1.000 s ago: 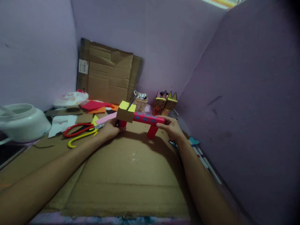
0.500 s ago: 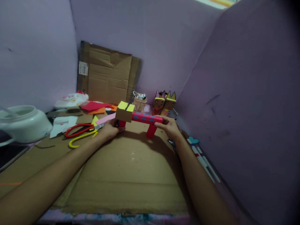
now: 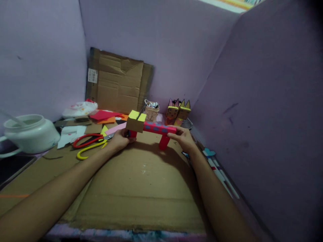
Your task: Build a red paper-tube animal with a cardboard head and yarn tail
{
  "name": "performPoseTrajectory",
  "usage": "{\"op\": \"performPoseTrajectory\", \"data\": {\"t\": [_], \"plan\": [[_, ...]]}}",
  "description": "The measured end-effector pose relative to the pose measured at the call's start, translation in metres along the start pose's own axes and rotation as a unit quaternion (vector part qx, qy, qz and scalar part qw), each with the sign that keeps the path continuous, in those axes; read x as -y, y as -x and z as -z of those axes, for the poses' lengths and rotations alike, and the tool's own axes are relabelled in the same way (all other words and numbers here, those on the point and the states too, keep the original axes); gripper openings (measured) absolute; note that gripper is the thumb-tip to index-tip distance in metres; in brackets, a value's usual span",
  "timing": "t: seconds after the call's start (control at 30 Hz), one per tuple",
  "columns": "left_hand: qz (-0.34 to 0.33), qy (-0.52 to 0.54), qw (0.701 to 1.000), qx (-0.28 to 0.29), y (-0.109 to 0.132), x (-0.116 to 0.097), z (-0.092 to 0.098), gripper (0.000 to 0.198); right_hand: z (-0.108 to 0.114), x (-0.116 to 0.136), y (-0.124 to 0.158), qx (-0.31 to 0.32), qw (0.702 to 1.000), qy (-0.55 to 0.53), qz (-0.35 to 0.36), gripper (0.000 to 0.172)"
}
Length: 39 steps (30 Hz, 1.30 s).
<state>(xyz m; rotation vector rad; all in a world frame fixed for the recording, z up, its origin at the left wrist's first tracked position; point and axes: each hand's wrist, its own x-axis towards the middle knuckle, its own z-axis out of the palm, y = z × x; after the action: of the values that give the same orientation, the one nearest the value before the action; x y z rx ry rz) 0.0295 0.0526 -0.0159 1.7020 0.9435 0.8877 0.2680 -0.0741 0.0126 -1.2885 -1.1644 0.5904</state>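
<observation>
A paper-and-cardboard animal figure (image 3: pixel 157 128) stands at the middle of the work surface. Its long body is red with blue-grey spots, and a red leg (image 3: pixel 164 142) shows under the right end. At the left end sits a boxy cardboard head (image 3: pixel 135 125) with a yellow top. My left hand (image 3: pixel 121 139) is closed around the lower left part, by the other red leg; some of its fingers are hidden. At the opposite end, my right hand (image 3: pixel 183 137) pinches the body between thumb and fingers.
Scissors with red and yellow handles (image 3: pixel 88 144) lie left of my left hand, near coloured paper (image 3: pixel 107 115). A white pot (image 3: pixel 31 134) stands far left. Cardboard sheets (image 3: pixel 118 80) lean on the back wall. Behind are a pen holder (image 3: pixel 152 111) and two eared figures (image 3: pixel 178 110). Markers (image 3: pixel 222 178) lie right.
The whole view has shifted slightly, so everything appears a little further right. Both hands keep the same hold on the figure.
</observation>
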Motion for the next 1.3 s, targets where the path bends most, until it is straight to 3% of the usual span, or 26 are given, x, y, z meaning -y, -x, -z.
{"op": "performPoseTrajectory", "data": {"t": [0.7, 1.3], "plan": [[-0.025, -0.002, 1.000, 0.009, -0.003, 0.010, -0.001, 0.031, -0.001, -0.002, 0.000, -0.003, 1.000, -0.007, -0.001, 0.043], [-0.026, -0.011, 1.000, 0.005, -0.001, 0.003, 0.000, 0.029, 0.000, -0.004, -0.001, -0.005, 1.000, -0.009, 0.001, 0.042]]}}
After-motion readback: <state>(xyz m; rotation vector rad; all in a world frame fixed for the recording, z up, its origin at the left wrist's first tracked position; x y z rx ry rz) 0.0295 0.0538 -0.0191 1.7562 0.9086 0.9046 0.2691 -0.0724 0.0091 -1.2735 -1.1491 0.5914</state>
